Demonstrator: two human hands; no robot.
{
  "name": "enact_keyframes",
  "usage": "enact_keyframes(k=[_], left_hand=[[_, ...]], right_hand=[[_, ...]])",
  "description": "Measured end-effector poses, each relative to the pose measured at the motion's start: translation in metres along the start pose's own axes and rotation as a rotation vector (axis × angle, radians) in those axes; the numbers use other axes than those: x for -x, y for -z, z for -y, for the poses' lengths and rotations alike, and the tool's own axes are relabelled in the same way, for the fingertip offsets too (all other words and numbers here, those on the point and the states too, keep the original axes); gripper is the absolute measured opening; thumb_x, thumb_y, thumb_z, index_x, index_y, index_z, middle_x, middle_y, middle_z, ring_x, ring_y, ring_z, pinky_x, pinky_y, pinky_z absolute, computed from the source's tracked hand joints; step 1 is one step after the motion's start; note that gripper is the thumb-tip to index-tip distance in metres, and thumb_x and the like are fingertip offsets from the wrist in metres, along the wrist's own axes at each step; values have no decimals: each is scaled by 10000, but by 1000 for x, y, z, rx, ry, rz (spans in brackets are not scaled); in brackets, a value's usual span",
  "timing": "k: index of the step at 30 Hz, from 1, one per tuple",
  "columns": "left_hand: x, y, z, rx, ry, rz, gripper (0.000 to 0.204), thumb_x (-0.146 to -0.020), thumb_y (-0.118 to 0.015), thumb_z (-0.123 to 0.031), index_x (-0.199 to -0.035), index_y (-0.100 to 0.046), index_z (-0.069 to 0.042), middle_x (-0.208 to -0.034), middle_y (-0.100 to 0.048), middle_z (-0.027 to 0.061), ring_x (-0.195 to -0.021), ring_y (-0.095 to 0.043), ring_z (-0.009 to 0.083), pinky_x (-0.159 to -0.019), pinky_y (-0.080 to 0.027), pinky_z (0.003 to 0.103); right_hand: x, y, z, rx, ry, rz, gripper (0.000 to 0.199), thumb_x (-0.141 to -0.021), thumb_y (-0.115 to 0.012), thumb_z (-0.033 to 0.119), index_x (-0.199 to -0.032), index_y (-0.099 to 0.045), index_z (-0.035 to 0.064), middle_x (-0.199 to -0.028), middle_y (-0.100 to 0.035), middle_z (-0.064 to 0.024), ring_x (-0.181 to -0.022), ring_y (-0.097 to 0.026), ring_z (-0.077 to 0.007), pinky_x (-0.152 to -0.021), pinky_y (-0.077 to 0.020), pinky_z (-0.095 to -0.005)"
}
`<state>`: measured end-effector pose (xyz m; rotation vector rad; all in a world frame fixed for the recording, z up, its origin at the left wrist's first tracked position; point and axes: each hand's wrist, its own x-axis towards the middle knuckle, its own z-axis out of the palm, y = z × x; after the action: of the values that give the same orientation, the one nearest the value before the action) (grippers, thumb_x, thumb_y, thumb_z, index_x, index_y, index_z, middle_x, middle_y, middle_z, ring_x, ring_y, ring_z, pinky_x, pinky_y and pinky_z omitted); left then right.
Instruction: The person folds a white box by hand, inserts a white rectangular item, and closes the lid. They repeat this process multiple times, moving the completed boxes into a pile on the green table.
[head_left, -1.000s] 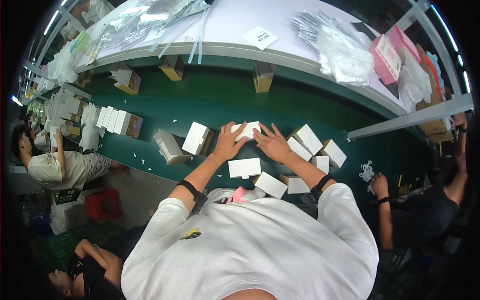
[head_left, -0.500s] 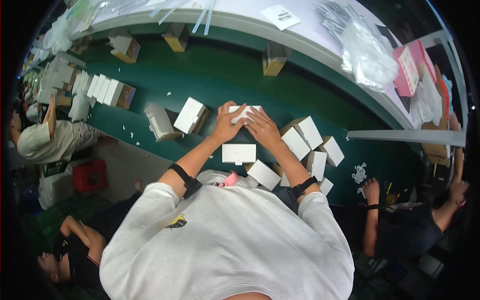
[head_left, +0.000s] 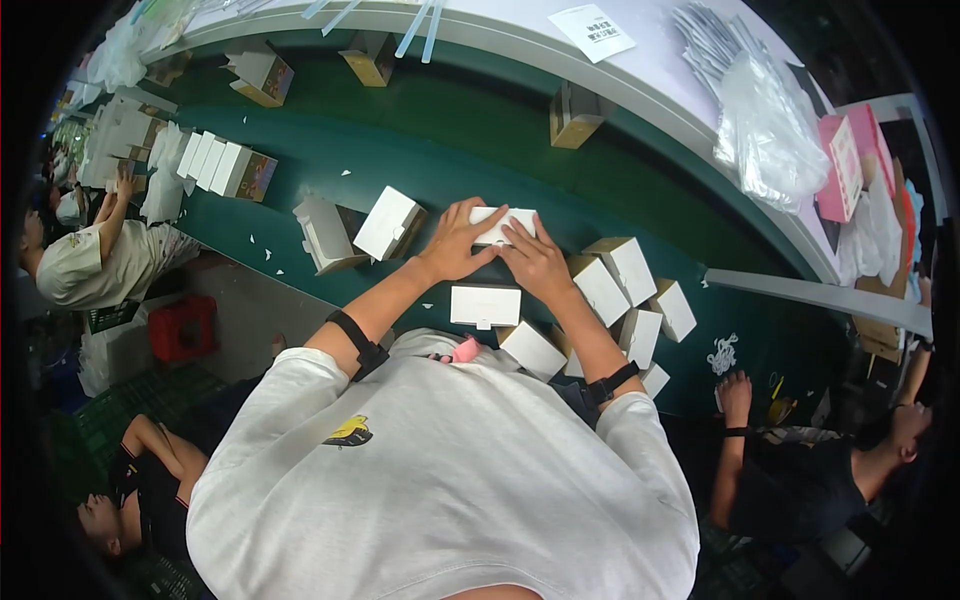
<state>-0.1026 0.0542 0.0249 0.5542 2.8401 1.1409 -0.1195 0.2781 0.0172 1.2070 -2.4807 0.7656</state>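
Note:
A small white cardboard box (head_left: 490,222) stands on the green table in front of me, between my hands. My left hand (head_left: 458,244) grips its left side, fingers on the top. From the right, my right hand (head_left: 537,258) holds it, with fingertips on the lid and round the right end. Just nearer to me lies another white box (head_left: 486,305) with a small tab at its front edge. To the left of my left hand are a closed box (head_left: 390,222) and an open box (head_left: 328,235) with raised flaps.
Several white boxes (head_left: 627,270) crowd beside my right forearm. A row of boxes (head_left: 215,164) stands far left. Above the table's far side runs a white shelf (head_left: 660,80) with plastic bags (head_left: 765,140). A co-worker's hand (head_left: 735,400) rests near white string (head_left: 722,354) at right.
My right hand's fingers have shifted on the box lid, spreading toward its right end. The box stays between both hands. The view has shifted slightly.

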Motion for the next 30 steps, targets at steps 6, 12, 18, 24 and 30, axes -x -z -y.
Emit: enact_keyframes(k=[6,12,18,24,30], left_hand=[[-5,1,10,-88,-73,24,610,-954,-680,-363,-1537,-559,-229,-1450,-450,256,-1336,-426,440,-1148,-337,522],[2,-4,9,-33,-89,11,598,-961,-693,-350,-1534,-563,-238,-1442,-461,237,-1324,-434,437,-1145,-347,517],[-1,2,14,-126,-139,59,642,-942,-743,-352,-1545,-547,-255,-1427,-472,210,-1285,-466,417,-1122,-389,502],[0,-8,17,-116,-132,63,691,-914,-775,-357,-1554,-530,-271,-1428,-468,204,-1263,-496,419,-1080,-455,504],[0,-5,16,4,-129,76,775,-866,-826,-358,-1567,-506,-272,-1471,-443,199,-1323,-476,445,-1074,-490,505]], right_hand=[[-8,0,0,-14,-56,27,84,-891,-746,156,-909,-788,85,-1225,-757,-113,-1254,-684,-272,-1166,-417,-588],[1,-1,1,25,29,-20,91,-882,-752,150,-930,-782,77,-1230,-747,-104,-1265,-673,-280,-1157,-429,-582],[-2,4,0,27,60,21,137,-871,-757,137,-983,-777,61,-1232,-725,-100,-1267,-655,-303,-1151,-438,-584],[0,6,5,15,21,7,166,-837,-797,110,-988,-774,45,-1224,-723,-78,-1255,-647,-315,-1148,-453,-580],[6,0,7,28,24,-18,150,-871,-739,107,-1003,-771,44,-1276,-704,-74,-1319,-603,-325,-1163,-428,-615]])
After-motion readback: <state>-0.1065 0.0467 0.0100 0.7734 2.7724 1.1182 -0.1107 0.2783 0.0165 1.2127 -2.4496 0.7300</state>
